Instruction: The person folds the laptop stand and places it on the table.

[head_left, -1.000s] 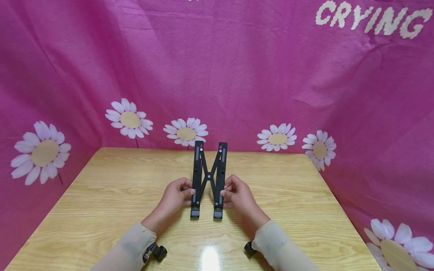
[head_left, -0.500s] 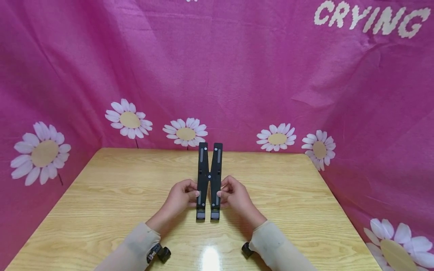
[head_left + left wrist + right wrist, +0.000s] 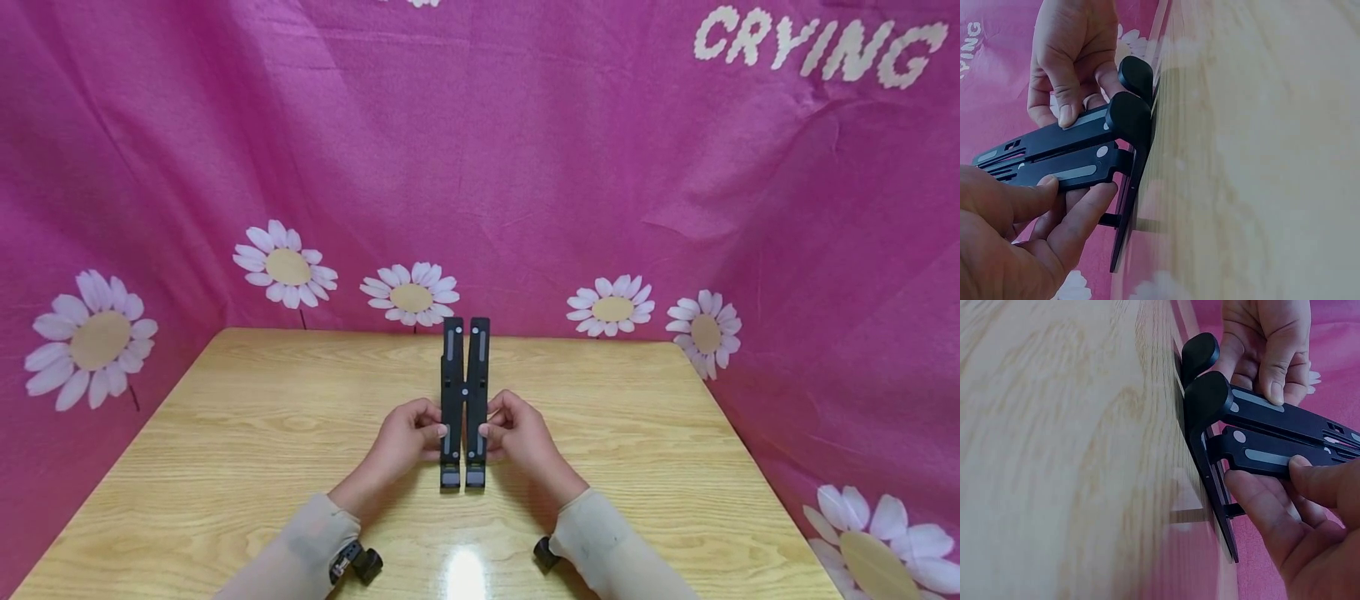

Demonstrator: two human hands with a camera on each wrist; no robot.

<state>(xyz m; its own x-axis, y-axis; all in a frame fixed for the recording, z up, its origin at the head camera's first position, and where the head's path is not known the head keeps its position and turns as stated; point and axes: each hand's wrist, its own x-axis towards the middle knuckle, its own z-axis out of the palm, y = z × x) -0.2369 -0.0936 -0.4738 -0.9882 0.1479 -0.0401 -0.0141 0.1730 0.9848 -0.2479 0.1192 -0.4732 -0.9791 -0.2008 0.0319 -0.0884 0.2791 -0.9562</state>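
A black folding laptop stand (image 3: 452, 408) stands on the wooden table in the middle of the head view. Its two long rails lie nearly side by side, joined at a centre pivot, with grey pads along them. My left hand (image 3: 408, 433) pinches the left rail near its front end, thumb on top and fingers beneath. My right hand (image 3: 521, 429) grips the right rail the same way. In the left wrist view, the stand (image 3: 1072, 147) shows rounded front hooks and a lower leg resting along the table. The right wrist view shows the narrow gap between the rails.
The wooden table (image 3: 637, 433) reaches back to a pink cloth (image 3: 525, 167) printed with white daisies, which hangs behind and at both sides. Small black devices are strapped at both wrists, the left one (image 3: 366, 565) and the right one (image 3: 546, 554).
Both hands have moved inward, bringing the stand's rails from a spread X shape to nearly side by side. The crossed bars between them have folded out of sight.
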